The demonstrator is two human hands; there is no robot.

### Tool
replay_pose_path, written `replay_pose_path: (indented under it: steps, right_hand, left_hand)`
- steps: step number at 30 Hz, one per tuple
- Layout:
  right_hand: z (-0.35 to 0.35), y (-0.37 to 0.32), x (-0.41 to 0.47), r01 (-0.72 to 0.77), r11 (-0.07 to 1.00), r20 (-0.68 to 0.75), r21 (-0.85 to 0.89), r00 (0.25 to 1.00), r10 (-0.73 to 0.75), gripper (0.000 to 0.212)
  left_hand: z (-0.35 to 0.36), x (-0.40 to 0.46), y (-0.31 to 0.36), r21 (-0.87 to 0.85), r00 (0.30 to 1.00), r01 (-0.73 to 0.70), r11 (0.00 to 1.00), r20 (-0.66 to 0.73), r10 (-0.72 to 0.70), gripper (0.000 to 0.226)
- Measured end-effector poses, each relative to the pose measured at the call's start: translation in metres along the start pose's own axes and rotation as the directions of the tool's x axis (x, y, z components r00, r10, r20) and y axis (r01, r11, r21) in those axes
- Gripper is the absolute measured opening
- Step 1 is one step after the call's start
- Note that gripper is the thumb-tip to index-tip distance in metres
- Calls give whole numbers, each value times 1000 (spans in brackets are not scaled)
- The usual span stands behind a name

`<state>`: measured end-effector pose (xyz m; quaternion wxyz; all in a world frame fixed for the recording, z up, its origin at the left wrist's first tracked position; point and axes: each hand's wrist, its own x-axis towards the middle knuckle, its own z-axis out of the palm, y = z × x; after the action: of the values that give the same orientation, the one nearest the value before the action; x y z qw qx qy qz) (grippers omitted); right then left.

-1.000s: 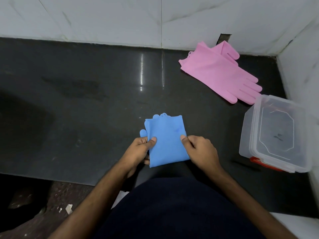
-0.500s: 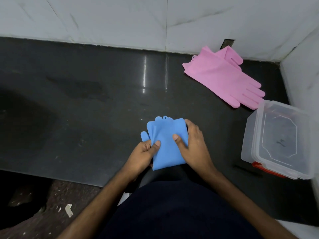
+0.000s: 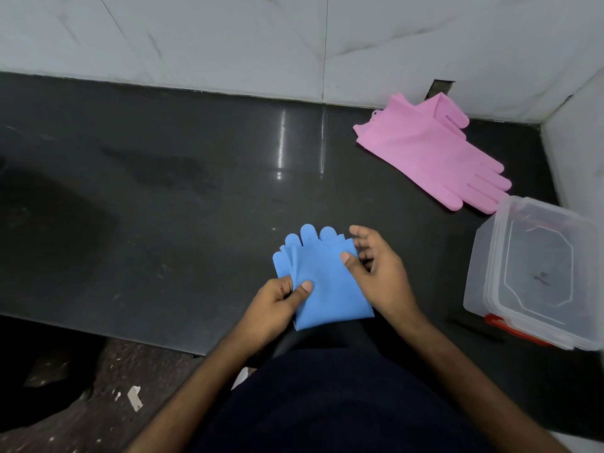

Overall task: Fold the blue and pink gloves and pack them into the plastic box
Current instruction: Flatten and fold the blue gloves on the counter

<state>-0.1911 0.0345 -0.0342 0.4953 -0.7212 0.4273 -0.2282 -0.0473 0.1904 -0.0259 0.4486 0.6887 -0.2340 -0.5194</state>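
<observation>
It looks like a home kitchen or utility corner. A dark polished stone surface point(image 3: 170, 197) runs into a corner of white marble-veined wall tiles point(image 3: 228, 37). Pink rubber cleaning gloves point(image 3: 431, 155) lie at the far right, and a speckled floor point(image 3: 81, 416) with debris shows near left.

Left hand point(image 3: 277, 304) with thumb pinching down; right hand point(image 3: 379, 273) with fingers point(image 3: 361, 232) loosely spread.
</observation>
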Motion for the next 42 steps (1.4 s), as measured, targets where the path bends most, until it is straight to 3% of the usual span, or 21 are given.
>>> replay_pose_path:
  steps: [3, 6, 12, 15, 18, 24, 29, 33, 35, 40, 42]
  right_hand:
    - [1, 0, 2, 62, 987, 93, -148, 994, -48, 55]
    - [-3, -4, 6, 115, 963, 170, -245, 983, -75, 62]
    - [-2, -7, 8, 16, 985, 187, -169, 982, 16, 68]
    - [-1, -10, 10, -111, 994, 171, 3, 979, 109, 74]
    - [0, -10, 14, -177, 982, 183, 69, 970, 162, 73]
    - [2, -7, 16, -76, 992, 117, -98, 989, 87, 32]
    - [2, -6, 6, 22, 996, 66, -90, 998, -16, 12]
    - [-1, -3, -1, -7, 1000, 39, 21, 999, 6, 12]
    - [-1, -1, -5, -14, 998, 36, 69, 999, 11, 13]
    - [2, 1, -7, -37, 990, 9, 139, 999, 36, 13]
    - [4, 2, -7, -64, 985, 1, 157, 998, 65, 15]
  left_hand:
    - [-1, 2, -2, -217, 991, 131, 967, 52, -123, 32]
    - [-3, 4, -2, -314, 986, 161, 936, 101, -136, 34]
    - [-6, 6, -7, -397, 981, 182, 900, 137, -138, 39]
    - [-7, 6, -8, -344, 985, 147, 927, 136, -106, 40]
    - [-6, 7, -8, -265, 989, 126, 956, 114, -98, 41]
    - [-2, 7, -7, -201, 993, 109, 974, 56, -100, 39]
    - [-2, 8, -11, -191, 995, 105, 976, 21, -102, 40]
    - [2, 4, -5, -102, 995, -45, 994, -93, 35, 40]
    - [4, 5, -2, -98, 986, -111, 989, -136, 97, 51]
    - [4, 12, 12, 195, 957, -192, 962, -182, 228, 76]
    - [7, 14, 15, 287, 951, -182, 940, -191, 242, 56]
